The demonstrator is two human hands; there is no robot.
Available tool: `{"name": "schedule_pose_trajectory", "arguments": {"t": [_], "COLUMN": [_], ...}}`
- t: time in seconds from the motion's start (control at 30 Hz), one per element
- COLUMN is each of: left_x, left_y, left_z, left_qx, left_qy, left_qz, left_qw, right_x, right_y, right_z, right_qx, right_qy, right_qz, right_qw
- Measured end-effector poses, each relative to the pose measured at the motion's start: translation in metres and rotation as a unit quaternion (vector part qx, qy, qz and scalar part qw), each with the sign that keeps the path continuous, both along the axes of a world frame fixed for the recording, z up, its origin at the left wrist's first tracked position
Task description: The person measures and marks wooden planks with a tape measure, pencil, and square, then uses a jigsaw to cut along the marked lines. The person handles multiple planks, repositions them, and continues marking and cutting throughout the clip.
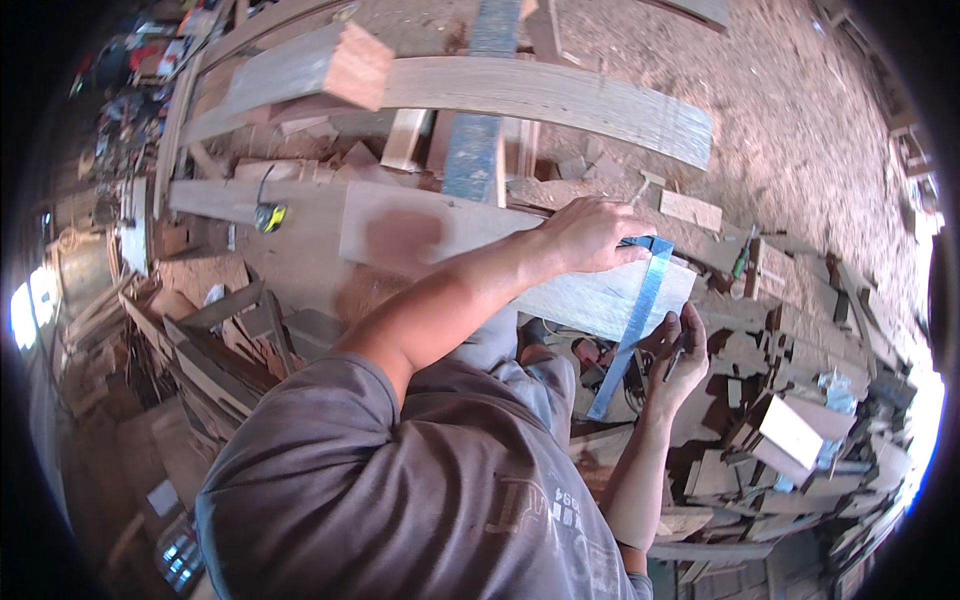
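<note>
A pale wooden board lies across the middle of the view, with a blue metal try square over its right end, the long blade pointing down past the near edge. My left hand is closed over the square's short arm at the board's far edge, thumb along the top. My right hand is at the near right corner of the board, beside the blade, with its fingers curled around a thin dark pencil-like stick.
A yellow-and-black tape measure sits on a plank to the left. Long planks and a blue-stained beam lie beyond. Scrap wood is piled at right, wooden frames at left, and a red-and-black power tool lies below the board.
</note>
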State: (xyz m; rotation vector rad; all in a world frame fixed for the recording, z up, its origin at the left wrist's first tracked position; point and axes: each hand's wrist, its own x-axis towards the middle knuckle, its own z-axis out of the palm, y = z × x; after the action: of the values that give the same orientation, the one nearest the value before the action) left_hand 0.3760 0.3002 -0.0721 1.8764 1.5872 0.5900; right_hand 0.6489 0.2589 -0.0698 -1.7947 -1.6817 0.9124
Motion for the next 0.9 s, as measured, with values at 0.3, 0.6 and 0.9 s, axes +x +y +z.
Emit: {"name": "schedule_pose_trajectory", "arguments": {"t": [0.3,0.6,0.9], "left_x": [-0.043,-0.004,-0.088], "left_y": [-0.062,-0.172,-0.190], "left_z": [0.073,0.099,0.052], "left_qx": [0.137,0.322,0.254], "left_qy": [-0.227,-0.180,0.038], "left_qz": [0.278,0.346,0.376], "left_qw": [0.923,0.863,0.890], "right_x": [-0.060,-0.190,-0.342], "right_y": [-0.015,-0.019,0.044], "right_z": [0.069,0.095,0.035], "right_qx": [0.210,0.137,-0.209], "right_qy": [0.094,0.241,0.165], "right_qz": [0.112,0.390,0.556], "right_qw": [0.967,0.878,0.788]}}
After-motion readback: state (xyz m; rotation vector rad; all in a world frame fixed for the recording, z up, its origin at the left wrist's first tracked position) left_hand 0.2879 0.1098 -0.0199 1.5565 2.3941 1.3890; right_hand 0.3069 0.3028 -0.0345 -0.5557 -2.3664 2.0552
